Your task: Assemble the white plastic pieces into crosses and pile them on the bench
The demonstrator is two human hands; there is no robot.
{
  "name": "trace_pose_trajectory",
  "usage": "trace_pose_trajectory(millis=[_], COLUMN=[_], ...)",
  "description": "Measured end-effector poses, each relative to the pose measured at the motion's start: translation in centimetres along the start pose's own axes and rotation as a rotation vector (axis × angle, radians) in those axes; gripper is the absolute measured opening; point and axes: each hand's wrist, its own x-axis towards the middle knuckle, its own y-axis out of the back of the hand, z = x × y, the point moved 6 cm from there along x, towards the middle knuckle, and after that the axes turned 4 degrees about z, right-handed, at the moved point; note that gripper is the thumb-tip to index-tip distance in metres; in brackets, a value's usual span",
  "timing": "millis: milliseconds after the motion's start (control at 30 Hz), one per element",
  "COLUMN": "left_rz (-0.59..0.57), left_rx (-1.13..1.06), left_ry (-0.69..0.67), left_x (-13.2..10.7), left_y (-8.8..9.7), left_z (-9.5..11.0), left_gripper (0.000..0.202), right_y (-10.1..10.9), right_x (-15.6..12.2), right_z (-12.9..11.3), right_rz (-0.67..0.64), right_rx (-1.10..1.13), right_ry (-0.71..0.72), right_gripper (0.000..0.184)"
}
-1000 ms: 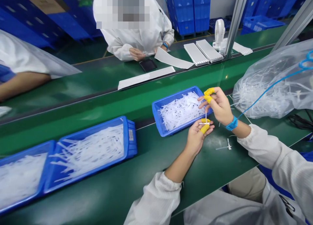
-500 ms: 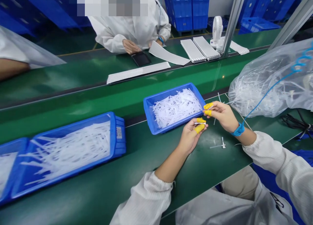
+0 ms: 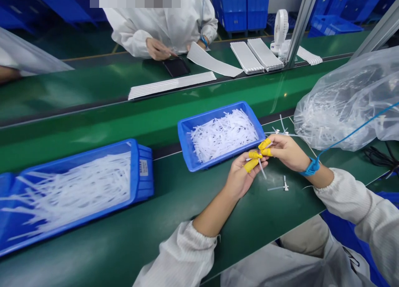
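My left hand (image 3: 241, 177) and my right hand (image 3: 285, 153), with yellow finger cots on thumb and forefinger, meet fingertip to fingertip at the near right corner of a blue bin (image 3: 187, 154). Left thumb and forefinger pinch a short white tube, mostly hidden. In my right fingertips is a slim translucent tube (image 3: 271, 145); any fitting on it is covered by the fingers. Another thin tube (image 3: 263, 170) hangs below the joined fingertips; which hand bears it, I cannot tell. Short white tubes (image 3: 222, 133) fill the bin. Nearby on the bench lies a white connector with tubes (image 3: 286, 187).
Longer white strips fill another blue bin (image 3: 145, 170) at left. More connectors with tubes (image 3: 277, 131) lie behind my right hand, beside a clear plastic bag (image 3: 343, 100). A blue wrist-strap cord (image 3: 352, 131) crosses rightward. Across the divider, a person handles a dark device (image 3: 176, 67).
My hands have come together; they were slightly apart. A thin tube now hangs below the fingertips. The view has shifted a little.
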Motion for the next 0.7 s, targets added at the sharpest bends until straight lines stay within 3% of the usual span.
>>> trace_pose_trajectory(millis=[467, 700], left_rz=[0.057, 0.072], left_rx=[0.004, 0.045], left_ry=[-0.097, -0.16], left_x=[0.49, 0.29], left_y=[0.43, 0.13], left_z=[0.19, 0.59], left_gripper=[0.036, 0.035], right_y=[-0.28, -0.18], right_x=[-0.95, -0.8], right_z=[-1.02, -0.64], right_rz=[0.033, 0.008], right_rx=[-0.178, -0.207], right_ry=[0.248, 0.25], right_gripper=[0.03, 0.031])
